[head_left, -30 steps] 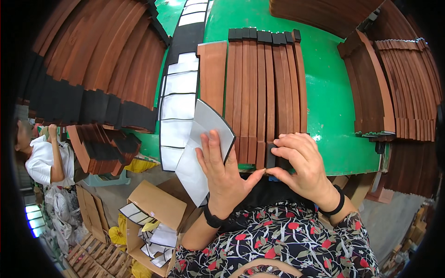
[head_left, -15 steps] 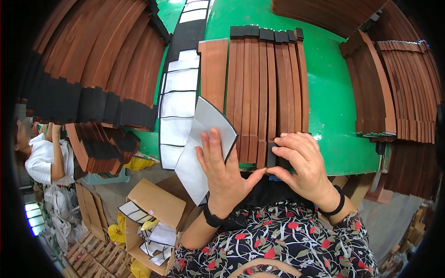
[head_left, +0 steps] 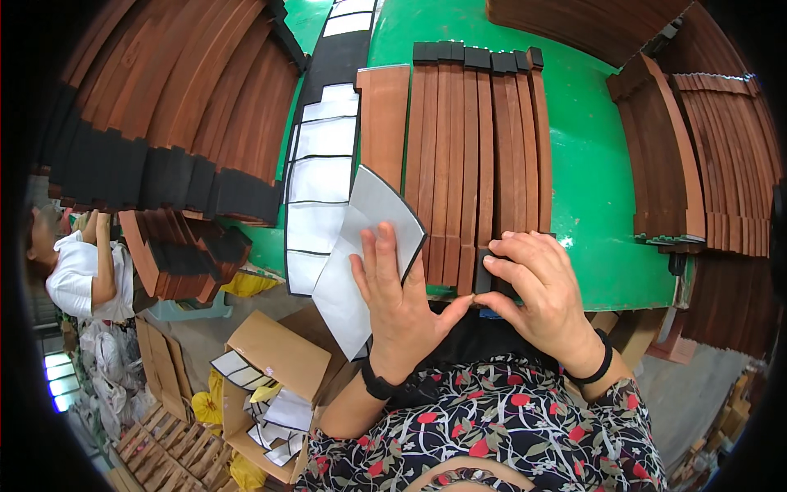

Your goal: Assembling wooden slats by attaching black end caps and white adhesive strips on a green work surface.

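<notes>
Left hand (head_left: 403, 307) lies spread over grey sheet (head_left: 373, 205), fingers (head_left: 386, 250) released; right hand (head_left: 541, 287) curls at wooden boards (head_left: 456, 164), grasp not determinable.

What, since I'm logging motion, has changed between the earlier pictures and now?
Only the view shifted slightly: the brown boards and grey-white sheet sit a touch higher and farther right in the picture. Nothing was visibly taken hold of or let go. The left hand stays over the sheet, the right hand at the boards' near ends.
</notes>
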`<state>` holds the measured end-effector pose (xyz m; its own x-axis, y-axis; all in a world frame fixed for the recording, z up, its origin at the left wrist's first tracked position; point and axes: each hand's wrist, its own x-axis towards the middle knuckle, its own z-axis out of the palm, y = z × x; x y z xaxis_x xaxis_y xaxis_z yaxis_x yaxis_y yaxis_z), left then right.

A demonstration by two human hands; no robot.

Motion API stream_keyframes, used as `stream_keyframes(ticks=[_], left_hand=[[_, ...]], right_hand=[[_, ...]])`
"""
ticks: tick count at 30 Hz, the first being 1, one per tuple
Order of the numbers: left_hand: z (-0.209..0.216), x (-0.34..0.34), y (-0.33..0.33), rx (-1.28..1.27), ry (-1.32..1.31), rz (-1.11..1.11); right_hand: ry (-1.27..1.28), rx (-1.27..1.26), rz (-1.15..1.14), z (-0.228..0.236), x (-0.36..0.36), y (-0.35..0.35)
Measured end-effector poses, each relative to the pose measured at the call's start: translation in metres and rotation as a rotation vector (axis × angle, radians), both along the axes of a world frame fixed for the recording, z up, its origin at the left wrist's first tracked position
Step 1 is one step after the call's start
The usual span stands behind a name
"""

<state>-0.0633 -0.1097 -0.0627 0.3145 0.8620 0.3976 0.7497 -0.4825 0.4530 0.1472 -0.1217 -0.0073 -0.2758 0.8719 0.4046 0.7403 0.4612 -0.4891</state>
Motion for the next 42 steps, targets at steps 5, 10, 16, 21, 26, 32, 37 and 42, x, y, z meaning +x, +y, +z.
stream_keyframes(ticks=[5, 10, 16, 21, 26, 32, 37, 42], left_hand=[[0.0013, 0.0002, 0.0009, 0.014, 0.006, 0.004], [0.0022, 0.0015, 0.0011, 0.007, 0.02, 0.007], [0.0046, 0.0014, 0.0023, 0.054, 0.065, -0.01], [0.0025, 0.0023, 0.0014, 0.023, 0.016, 0.012], [0.002, 0.0021, 0.0016, 0.013, 0.012, 0.014], [0.0018, 0.0025, 0.002, 0.017, 0.004, 0.011], [0.0002, 0.001, 0.0033, 0.043, -0.002, 0.005], [0.0057, 0.0017, 0.0023, 0.002, 0.025, 0.007]], right_hand=[[-0.037, -0.02, -0.011, 0.0031, -0.0016, -0.0013], [0.016, -0.028, 0.006, -0.0009, 0.0005, -0.0006], [0.005, -0.066, 0.049, 0.0062, 0.0027, -0.0012], [0.017, -0.032, 0.047, 0.0004, 0.0009, -0.0002], [0.052, -0.029, 0.069, 0.0015, 0.0027, 0.0024], [0.024, -0.008, 0.079, 0.0022, 0.0015, 0.0027], [-0.055, 0.029, 0.079, 0.002, -0.0001, 0.002], [-0.025, 0.009, 0.052, 0.0026, -0.0023, -0.0037]])
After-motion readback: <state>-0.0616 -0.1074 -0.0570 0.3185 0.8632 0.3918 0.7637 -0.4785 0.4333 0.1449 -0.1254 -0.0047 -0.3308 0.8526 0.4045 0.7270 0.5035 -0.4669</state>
